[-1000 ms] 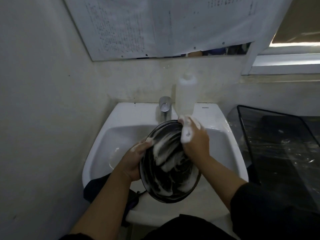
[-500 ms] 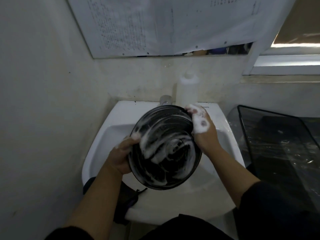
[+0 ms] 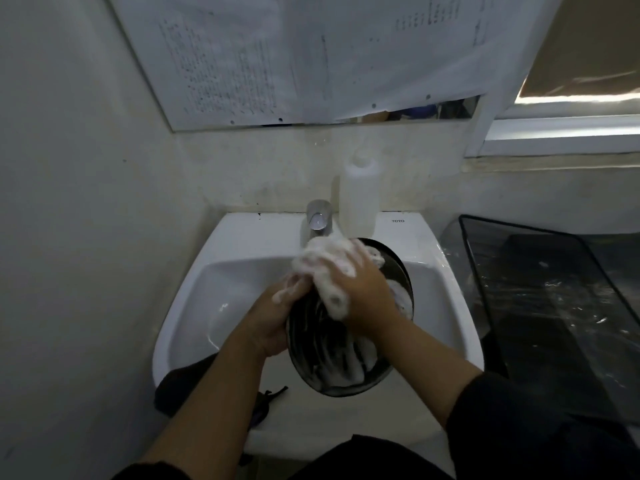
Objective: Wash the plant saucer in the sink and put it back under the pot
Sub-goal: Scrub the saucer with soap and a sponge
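Observation:
The dark round plant saucer (image 3: 332, 355) is held tilted over the white sink (image 3: 194, 296), streaked with white suds. My left hand (image 3: 273, 317) grips its left rim from behind. My right hand (image 3: 349, 282), covered in foam, lies flat across the saucer's upper face, fingers spread toward the tap. Much of the saucer's top half is hidden under that hand. No pot is in view.
A chrome tap (image 3: 319, 220) and a white plastic bottle (image 3: 358, 195) stand at the back of the basin. A dark clear-sided box (image 3: 554, 306) sits to the right. A dark cloth (image 3: 180, 386) hangs over the sink's front left rim. Walls close in left and behind.
The saucer has turned and dropped lower in the basin. My right hand has moved from its right rim onto its upper face, with more foam on the fingers.

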`<move>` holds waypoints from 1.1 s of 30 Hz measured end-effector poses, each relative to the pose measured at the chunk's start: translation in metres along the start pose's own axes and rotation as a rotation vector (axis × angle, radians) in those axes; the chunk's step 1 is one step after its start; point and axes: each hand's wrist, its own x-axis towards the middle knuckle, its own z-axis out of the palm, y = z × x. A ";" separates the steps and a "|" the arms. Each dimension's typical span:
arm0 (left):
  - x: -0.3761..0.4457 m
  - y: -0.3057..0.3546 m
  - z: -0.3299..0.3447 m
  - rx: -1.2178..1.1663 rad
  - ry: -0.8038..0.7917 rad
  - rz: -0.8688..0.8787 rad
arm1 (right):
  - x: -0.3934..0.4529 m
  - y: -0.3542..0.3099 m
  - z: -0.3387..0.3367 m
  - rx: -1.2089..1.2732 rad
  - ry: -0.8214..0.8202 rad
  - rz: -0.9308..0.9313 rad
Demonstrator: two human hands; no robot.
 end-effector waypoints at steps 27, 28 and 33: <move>0.002 0.043 0.004 0.153 -0.015 -0.177 | 0.022 0.013 -0.024 -0.024 0.026 -0.070; 0.004 0.041 0.010 0.115 0.000 -0.198 | 0.021 0.009 -0.021 -0.090 0.058 -0.098; 0.004 0.008 0.013 -0.058 0.071 -0.189 | 0.006 -0.017 0.003 -0.079 0.111 -0.114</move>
